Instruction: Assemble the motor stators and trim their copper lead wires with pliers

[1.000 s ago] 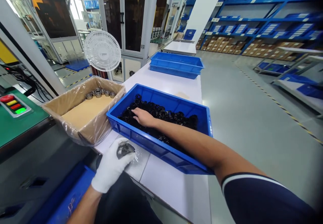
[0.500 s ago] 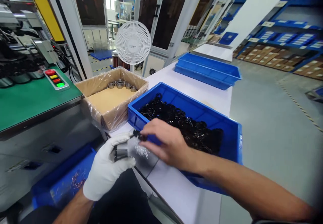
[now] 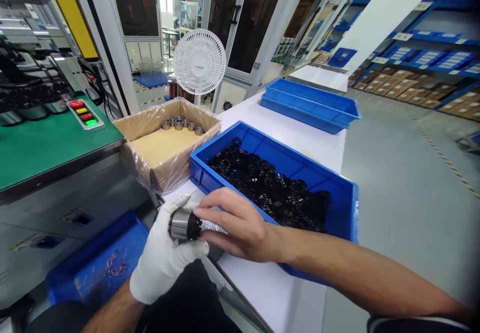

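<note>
My left hand (image 3: 165, 253), in a white glove, is closed round a silver metal stator core (image 3: 180, 224), which lies on its side in the grip. A black plastic end cap (image 3: 194, 227) sits against the core's right end. My bare right hand (image 3: 234, 223) has its thumb and fingers closed on this end cap, at its top and bottom edges. Just beyond, a blue bin (image 3: 277, 145) holds a heap of similar-looking black plastic parts (image 3: 262, 180). Part of a small pile of clear or white bits (image 3: 211, 226) shows behind my right fingers.
A plastic-lined cardboard box (image 3: 168, 173) with several metal cores (image 3: 179, 124) stands left of the bin. Farther off are a white fan (image 3: 200, 63) and stacked blue trays (image 3: 307, 105). A green bench (image 3: 41, 148) with buttons (image 3: 84, 114) is at left; a blue bin (image 3: 93, 278) sits below.
My right hand has brought the black end cap down and left onto the core's end. My left hand has turned the core slightly, so more of it shows.
</note>
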A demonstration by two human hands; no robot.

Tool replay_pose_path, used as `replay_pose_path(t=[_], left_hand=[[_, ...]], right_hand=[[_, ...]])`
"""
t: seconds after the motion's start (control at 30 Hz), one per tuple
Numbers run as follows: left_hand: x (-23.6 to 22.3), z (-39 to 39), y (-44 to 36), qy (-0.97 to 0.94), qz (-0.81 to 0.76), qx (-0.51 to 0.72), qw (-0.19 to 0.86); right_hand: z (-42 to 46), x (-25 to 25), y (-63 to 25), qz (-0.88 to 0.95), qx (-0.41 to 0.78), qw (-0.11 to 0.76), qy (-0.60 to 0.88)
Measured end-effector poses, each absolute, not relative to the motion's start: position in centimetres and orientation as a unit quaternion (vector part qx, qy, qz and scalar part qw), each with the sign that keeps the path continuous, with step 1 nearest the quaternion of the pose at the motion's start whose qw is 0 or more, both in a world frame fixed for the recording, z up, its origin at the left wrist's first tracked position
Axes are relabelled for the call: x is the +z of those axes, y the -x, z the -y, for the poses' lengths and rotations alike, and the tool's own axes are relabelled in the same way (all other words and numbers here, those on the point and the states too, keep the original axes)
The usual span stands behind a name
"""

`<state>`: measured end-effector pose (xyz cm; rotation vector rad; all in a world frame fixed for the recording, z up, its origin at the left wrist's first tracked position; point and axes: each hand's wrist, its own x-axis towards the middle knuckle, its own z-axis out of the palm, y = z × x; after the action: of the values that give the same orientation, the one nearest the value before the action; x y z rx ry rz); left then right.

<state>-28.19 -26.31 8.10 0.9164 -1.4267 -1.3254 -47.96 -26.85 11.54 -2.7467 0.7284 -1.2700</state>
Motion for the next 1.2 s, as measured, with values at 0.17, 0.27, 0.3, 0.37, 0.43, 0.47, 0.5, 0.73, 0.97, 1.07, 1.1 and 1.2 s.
replay_pose_path(t=[0.17, 0.27, 0.3, 0.37, 0.43, 0.47, 0.5, 0.73, 0.97, 1.07, 1.1, 1.2], left_hand=[[8.1, 26.3, 28.1, -0.365, 0.569, -0.571, 0.466], [8.0, 26.4, 28.0, -0.348, 0.573, -0.583, 0.459], [8.0, 26.4, 27.9, -0.345, 0.576, -0.578, 0.463], [7.8, 26.4, 27.9, -0.342, 0.583, -0.565, 0.472], [7.7, 26.5, 27.9, -0.332, 0.588, -0.570, 0.468], [7.6, 26.5, 28.0, -0.328, 0.588, -0.578, 0.461], [7.5, 26.5, 28.0, -0.325, 0.587, -0.587, 0.453], [7.9, 26.3, 27.9, -0.346, 0.579, -0.600, 0.431], [7.7, 26.4, 28.2, -0.387, 0.636, -0.528, 0.409], [7.0, 26.3, 27.8, -0.378, 0.659, -0.503, 0.412], [6.9, 26.4, 27.6, -0.370, 0.663, -0.501, 0.414], [6.5, 27.6, 27.5, -0.368, 0.686, -0.478, 0.408]], right_hand=[[26.8, 11.2, 47.7, -0.216, -0.415, -0.055, 0.882], [26.8, 11.3, 47.7, -0.229, -0.416, -0.066, 0.877], [26.8, 11.3, 47.7, -0.230, -0.415, -0.065, 0.878], [26.8, 11.4, 47.7, -0.218, -0.410, -0.063, 0.883], [26.9, 11.4, 47.6, -0.204, -0.407, -0.074, 0.887], [26.9, 11.4, 47.6, -0.201, -0.407, -0.084, 0.887], [26.9, 11.4, 47.6, -0.201, -0.407, -0.097, 0.886], [26.8, 11.3, 47.7, -0.214, -0.392, -0.130, 0.885], [26.5, 11.6, 47.4, -0.237, -0.364, -0.129, 0.892], [26.7, 11.4, 47.3, -0.245, -0.353, -0.131, 0.893], [26.9, 11.4, 47.3, -0.250, -0.347, -0.132, 0.894], [27.7, 11.6, 47.9, -0.267, -0.321, -0.135, 0.899]])
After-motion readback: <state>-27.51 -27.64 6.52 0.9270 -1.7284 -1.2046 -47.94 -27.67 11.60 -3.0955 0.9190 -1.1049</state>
